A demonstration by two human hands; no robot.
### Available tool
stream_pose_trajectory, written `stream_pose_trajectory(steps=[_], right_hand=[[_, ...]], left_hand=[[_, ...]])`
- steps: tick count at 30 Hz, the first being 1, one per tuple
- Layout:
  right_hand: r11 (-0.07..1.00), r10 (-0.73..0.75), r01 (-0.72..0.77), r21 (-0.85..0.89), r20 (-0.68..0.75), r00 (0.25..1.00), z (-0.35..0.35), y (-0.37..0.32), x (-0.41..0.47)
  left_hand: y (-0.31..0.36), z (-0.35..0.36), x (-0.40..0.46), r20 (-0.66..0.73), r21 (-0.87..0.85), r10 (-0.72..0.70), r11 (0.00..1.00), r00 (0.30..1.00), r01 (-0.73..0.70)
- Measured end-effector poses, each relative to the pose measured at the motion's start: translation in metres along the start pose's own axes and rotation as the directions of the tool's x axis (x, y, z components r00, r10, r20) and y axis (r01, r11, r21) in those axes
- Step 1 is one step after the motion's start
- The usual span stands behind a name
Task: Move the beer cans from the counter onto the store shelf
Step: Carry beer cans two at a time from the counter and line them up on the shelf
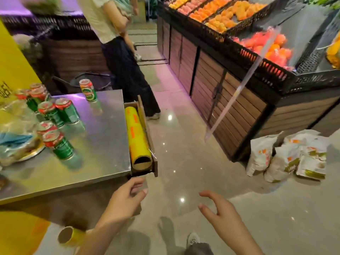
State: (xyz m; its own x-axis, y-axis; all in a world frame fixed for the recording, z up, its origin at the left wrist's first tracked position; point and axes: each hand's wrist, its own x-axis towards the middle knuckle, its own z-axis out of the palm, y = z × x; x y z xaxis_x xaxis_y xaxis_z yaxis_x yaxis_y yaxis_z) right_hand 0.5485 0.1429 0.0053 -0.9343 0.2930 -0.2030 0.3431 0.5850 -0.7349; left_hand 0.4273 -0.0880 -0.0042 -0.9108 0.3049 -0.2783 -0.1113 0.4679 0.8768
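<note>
Cans are all sitting on the steel tabletop [103, 144] at my left, none of them picked up. Going big to small: the fruit stand [239, 100] fills the right side, dark crates of orange and red fruit on top, wood slats below. Then the tabletop itself, shiny and a bit smeared by motion blur. A person in a pale top and dark trousers [127, 70] stands beyond its far end. White bags [287, 159] slump on the floor at the stand's corner. A yellow wrap roll [137, 137] lies in a wooden holder on the tabletop's right edge. The green cans with red tops bunch near the left side [58, 142], and one lone can [88, 90] stands upright by the far edge, well apart from the rest. My hands are both empty: left hand [127, 199] just below the tabletop corner, fingers loosely curled, right hand [219, 212] spread wide over the floor.
</note>
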Motion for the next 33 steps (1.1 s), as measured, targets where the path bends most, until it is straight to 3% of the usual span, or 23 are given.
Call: stream_pose_trajectory(steps=[3,7,12,17,22,27,33], right_hand=[[1.0,-0.021,0.022,-0.012,0.079,0.997,-0.025,0.005,0.068],[0.984,-0.141,0.159,-0.083,0.188,0.972,-0.048,-0.01,0.156],[0.927,-0.296,0.359,-0.105,0.381,0.876,-0.041,-0.056,0.252],[0.849,-0.423,0.527,-0.025,0.566,0.707,0.007,-0.112,0.312],[0.806,-0.434,0.592,0.006,0.687,0.583,0.049,-0.154,0.36],[0.816,-0.397,0.578,-0.006,0.722,0.567,0.071,-0.172,0.422],[0.805,-0.391,0.593,0.017,0.766,0.509,0.101,-0.208,0.494]], left_hand=[[0.016,0.01,0.04,-0.094,-0.036,-0.053,0.998,0.994,0.05],[0.044,0.015,0.085,-0.231,-0.122,-0.125,0.988,0.965,0.099],[0.051,0.0,0.113,-0.375,-0.347,-0.276,0.927,0.885,0.142],[0.031,-0.031,0.116,-0.562,-0.526,-0.447,0.842,0.696,0.117],[-0.005,-0.075,0.129,-0.681,-0.49,-0.491,0.857,0.544,0.16],[-0.013,-0.113,0.175,-0.749,-0.5,-0.517,0.851,0.413,0.159],[-0.022,-0.149,0.228,-0.781,-0.59,-0.607,0.794,0.146,0.148]])
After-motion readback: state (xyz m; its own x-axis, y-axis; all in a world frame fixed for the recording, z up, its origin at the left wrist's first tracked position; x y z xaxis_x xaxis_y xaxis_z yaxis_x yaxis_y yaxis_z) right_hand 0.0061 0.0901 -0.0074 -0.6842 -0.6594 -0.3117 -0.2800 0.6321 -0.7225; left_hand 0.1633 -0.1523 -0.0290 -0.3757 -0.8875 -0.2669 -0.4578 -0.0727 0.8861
